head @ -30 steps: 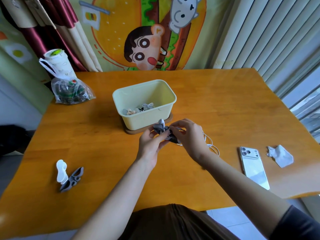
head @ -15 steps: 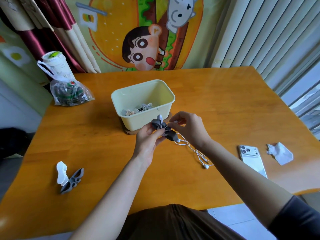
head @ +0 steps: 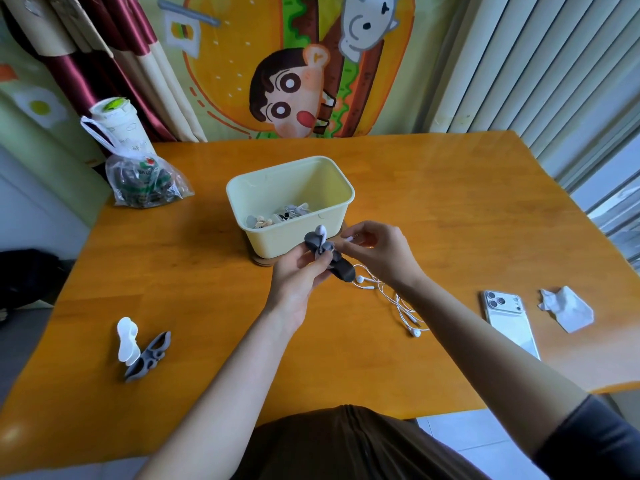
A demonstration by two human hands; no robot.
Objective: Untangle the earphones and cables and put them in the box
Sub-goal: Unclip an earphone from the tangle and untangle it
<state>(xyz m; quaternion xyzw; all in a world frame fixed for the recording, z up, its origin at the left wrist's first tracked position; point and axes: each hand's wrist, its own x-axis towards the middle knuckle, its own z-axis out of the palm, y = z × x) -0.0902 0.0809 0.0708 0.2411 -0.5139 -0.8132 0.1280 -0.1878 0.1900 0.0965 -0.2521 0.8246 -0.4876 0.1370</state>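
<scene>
A pale yellow box [head: 332, 181] stands on a round wooden coaster mid-table, with several wound earphones lying inside. Just in front of it my left hand [head: 298, 275] grips a dark grey cable winder [head: 341, 266] with a white earbud poking up from it. My right hand [head: 381, 251] pinches the white earphone cable [head: 398, 299] near its plug end beside the winder. The rest of the cable trails loose on the table under my right wrist, ending in an earbud.
Two spare winders, one white [head: 127, 339] and one grey [head: 149, 355], lie at the front left. A white phone [head: 509, 320] and a crumpled tissue [head: 568, 308] are at the right. A plastic bag [head: 142, 181] with a cup sits back left.
The cable has unwound from the winder and now trails onto the table. My hands have risen slightly toward the box, and my right hand has shifted to the cable's end.
</scene>
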